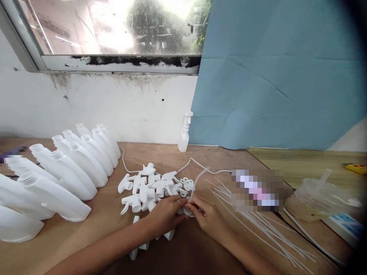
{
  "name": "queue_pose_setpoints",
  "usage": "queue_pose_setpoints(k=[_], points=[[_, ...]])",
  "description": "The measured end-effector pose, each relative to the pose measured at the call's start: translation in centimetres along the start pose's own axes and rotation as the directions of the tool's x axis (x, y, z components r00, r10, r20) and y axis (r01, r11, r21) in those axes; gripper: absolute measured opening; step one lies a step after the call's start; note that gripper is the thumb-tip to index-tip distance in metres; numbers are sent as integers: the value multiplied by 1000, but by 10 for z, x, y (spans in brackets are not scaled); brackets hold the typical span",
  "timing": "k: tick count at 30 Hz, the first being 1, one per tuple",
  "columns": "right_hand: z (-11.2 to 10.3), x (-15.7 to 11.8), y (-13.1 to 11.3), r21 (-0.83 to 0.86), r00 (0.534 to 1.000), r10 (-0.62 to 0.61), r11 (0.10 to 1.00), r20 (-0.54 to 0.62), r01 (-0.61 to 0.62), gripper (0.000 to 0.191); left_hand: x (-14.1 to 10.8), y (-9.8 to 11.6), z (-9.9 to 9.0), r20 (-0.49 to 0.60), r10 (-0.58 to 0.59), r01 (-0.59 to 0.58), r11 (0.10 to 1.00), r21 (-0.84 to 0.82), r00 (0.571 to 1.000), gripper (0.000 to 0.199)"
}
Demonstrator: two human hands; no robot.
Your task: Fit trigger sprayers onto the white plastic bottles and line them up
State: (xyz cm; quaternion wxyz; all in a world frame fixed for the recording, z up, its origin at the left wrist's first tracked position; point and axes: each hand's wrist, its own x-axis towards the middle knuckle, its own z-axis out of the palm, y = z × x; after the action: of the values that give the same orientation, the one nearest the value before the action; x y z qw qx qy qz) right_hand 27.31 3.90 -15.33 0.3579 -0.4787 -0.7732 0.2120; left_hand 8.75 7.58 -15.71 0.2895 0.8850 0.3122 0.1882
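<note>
Near the table's front, my left hand [168,214] is closed around a white spray trigger head [187,210], mostly hidden by the fingers. My right hand [210,215] meets it from the other side, thumb and fingers pinched at the base of a thin translucent tube [197,182]. That tube stands up out of the head between my hands, bending to the right at its top. Just beyond my hands lies a pile of white trigger heads [147,191], with a few more below my left wrist. Small white rings [187,184] lie beside the pile.
Open white bottles [83,160] stand in rows at the left. One bottle with a trigger head [185,133] stands against the wall. Loose thin tubes [263,225] lie at the right, by a blurred-out object [258,191], a cable and a clear plastic bag [323,196].
</note>
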Motion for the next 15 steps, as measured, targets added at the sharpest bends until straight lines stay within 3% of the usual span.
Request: queue_pose_setpoints(k=[3, 6, 8, 10, 12, 15], points=[[-4, -2, 4, 123, 999, 4, 992, -44, 1, 11, 1, 3, -5, -48, -43, 39, 995, -89, 998, 22], [-7, -3, 8, 303, 989, 109, 950, -99, -75, 43, 1, 10, -11, -120, -134, 86, 937, -339, 984, 15], [-8, -3, 8, 451, 972, 230, 873, -48, -185, 47, 1, 16, -13, -127, -175, 82, 842, -533, 976, 22], [-10, -3, 5, 578, 948, 314, 766, 45, -281, 40, -1, 22, -15, -121, -192, 80, 790, -608, 974, 26], [-13, -4, -1, 686, 930, 361, 658, 75, -311, 38, -7, 27, -21, -143, -164, 69, 859, -507, 976, 27], [-21, -6, -5, 812, 911, 411, 521, 34, -265, 37, -27, 30, -45, -304, 2, -18, 999, -50, 953, 42]])
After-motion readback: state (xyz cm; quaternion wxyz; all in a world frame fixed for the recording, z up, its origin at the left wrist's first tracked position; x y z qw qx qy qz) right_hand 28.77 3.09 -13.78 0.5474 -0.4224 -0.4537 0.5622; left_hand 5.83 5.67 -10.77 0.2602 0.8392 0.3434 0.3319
